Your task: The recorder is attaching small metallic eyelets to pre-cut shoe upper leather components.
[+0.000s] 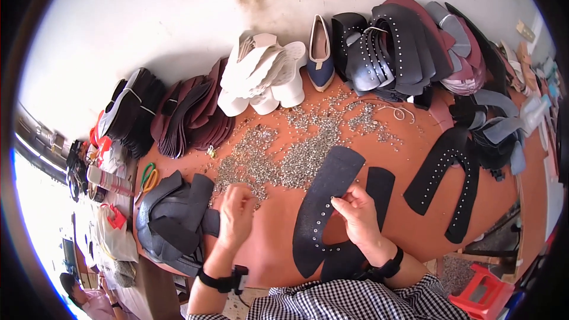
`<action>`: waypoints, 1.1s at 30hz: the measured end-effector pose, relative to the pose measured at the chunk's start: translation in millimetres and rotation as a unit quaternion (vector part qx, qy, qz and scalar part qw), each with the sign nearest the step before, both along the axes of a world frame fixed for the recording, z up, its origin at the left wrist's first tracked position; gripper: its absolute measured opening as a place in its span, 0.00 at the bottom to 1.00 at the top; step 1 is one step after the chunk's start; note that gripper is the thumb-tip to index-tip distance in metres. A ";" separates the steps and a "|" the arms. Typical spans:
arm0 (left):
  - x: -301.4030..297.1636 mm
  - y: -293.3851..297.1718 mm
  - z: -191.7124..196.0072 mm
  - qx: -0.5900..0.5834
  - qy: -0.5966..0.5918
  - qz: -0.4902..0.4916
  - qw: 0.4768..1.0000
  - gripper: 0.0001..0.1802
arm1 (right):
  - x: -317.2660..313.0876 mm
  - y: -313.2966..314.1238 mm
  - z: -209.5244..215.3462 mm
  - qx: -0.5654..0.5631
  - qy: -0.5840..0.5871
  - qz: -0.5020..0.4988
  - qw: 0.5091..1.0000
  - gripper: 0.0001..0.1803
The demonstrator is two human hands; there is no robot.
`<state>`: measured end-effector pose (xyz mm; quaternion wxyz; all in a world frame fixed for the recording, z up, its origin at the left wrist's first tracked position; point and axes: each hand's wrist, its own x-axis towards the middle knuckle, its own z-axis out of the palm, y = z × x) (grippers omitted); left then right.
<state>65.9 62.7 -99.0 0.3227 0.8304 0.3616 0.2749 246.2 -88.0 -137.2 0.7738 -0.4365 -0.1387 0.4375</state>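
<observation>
My right hand pinches the inner edge of a dark, U-shaped shoe upper near the table's front edge. A row of small metal studs follows that inner edge, and the upper part of the edge shows none. To the left, my left hand is raised beside the near edge of a spread of loose metal studs. Its fingers are curled together, and whatever they hold is hidden or too small to make out. A stack of plain dark uppers lies left of this hand. Wide black bands circle both my wrists.
On the orange-brown table a studded black upper lies at right. Along the wall stand white pieces, a navy shoe, studded bundles and maroon pieces. Scissors lie at left; a red stool stands lower right.
</observation>
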 end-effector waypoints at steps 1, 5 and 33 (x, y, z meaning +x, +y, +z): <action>14.1 -8.7 2.1 0.014 -0.035 -0.047 0.998 0.08 | 1.0 -1.3 -6.4 0.002 -0.021 -0.016 1.000 0.03; 64.2 -47.0 16.0 0.006 -0.134 -0.157 0.978 0.10 | -1.3 -1.2 2.0 0.011 -0.013 0.001 1.000 0.04; 90.7 -55.7 -15.5 -0.130 -0.180 -0.154 0.963 0.11 | 1.8 -11.3 0.9 -0.006 -0.059 0.029 0.998 0.03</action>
